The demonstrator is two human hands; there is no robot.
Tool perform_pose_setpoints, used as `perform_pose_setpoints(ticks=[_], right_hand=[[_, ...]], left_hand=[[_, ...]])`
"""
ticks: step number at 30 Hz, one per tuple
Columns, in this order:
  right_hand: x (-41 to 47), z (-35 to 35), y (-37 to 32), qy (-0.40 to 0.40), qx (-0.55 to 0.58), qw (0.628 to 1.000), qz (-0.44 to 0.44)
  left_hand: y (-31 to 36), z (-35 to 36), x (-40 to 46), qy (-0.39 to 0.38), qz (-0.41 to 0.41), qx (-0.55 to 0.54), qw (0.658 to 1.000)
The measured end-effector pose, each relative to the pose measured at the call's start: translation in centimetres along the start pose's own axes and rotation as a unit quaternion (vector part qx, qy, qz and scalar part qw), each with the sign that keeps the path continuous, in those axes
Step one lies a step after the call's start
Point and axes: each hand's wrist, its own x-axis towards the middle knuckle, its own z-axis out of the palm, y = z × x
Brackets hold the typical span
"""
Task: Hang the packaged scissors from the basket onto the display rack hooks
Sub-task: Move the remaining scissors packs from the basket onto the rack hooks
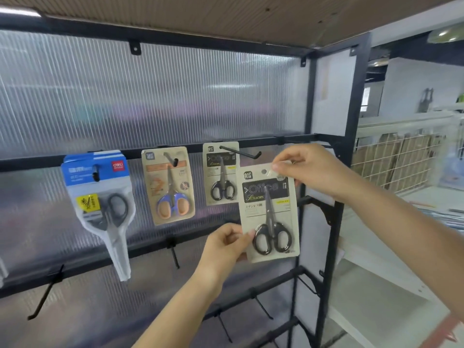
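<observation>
— Inspector: What was each hand doing at the moment of inspection?

— Assistant: Both held one beige pack of black-handled scissors (pixel 270 212) in front of the display rack (pixel 326 222). The right hand (pixel 311 172) pinched the pack's top edge, thumb and forefinger closed on the card just beside its round hang hole. The left hand (pixel 227 243) gripped the lower left edge, fingers curled round it, thumb on the front near the handles.

— Inspector: And the pack's position?

— Assistant: Upright, face toward the camera, clear of the rack. Its hang hole sat below and slightly right of the tip of a black hook (pixel 241 152), not on it.

— Inspector: What did that hook carry?

— Assistant: A matching beige pack (pixel 221 173), pushed back against the rail.

— Inspector: Other stock?

— Assistant: A pack of orange-and-blue scissors (pixel 168 185) on the next hook to the left, then a blue-topped pack (pixel 100 197), tilted. Bare hooks stood on the lower rails. A white wire basket (pixel 401 156) holding cardboard stood to the right, behind the rack. Hang step not yet done
</observation>
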Motion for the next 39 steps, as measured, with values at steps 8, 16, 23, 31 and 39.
perform_pose_setpoints(ticks=[8,16,23,31,39], right_hand=[[2.0,-0.6,-0.5,0.046,0.056,0.997,0.011],[3.3,-0.2,0.4,0.045,0.086,0.995,0.021],[5.8,2.0,2.1,0.07,0.033,0.997,-0.015],[10.6,4.6,3.9,0.105,0.017,0.992,-0.074],[13.8,6.7,6.1,0.111,-0.037,0.984,-0.137]], left_hand=[[2.0,0.1,-0.2,-0.001,0.045,-0.025,0.999],[2.2,0.2,0.5,0.012,0.039,-0.003,0.999],[1.1,-0.2,3.0,0.058,0.02,0.026,0.998],[0.6,-1.9,9.5,0.158,-0.025,0.092,0.983],[0.9,-3.1,13.1,0.223,-0.041,0.192,0.955]])
